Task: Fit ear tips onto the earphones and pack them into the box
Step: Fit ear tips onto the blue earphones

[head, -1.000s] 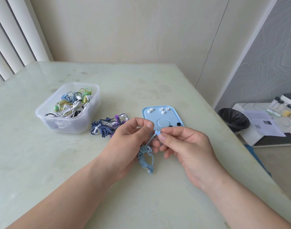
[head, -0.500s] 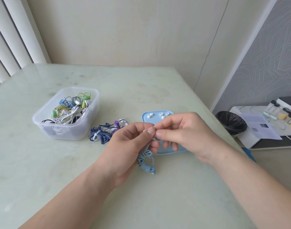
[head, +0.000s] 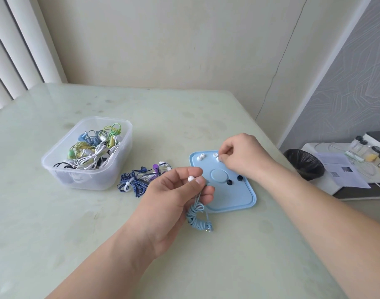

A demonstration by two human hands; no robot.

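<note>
Beside the box (head: 87,180), loose earphones (head: 137,182) (blue, purple) lie bundled.

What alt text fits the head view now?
A person's left hand holds a light blue earphone with a fitted white tip, while the right hand pinches a white ear tip on a blue lid. A clear box of tangled earphones sits farther left.

A pale green table (head: 141,108) stands in a corner of cream wall (head: 163,39), with white vertical blinds (head: 16,50) at the left. Off its right edge is a black bin (head: 303,162). Just beside the bin, a low white stand (head: 312,148) holds small jars (head: 360,144) and a printed sheet (head: 344,171).
</note>
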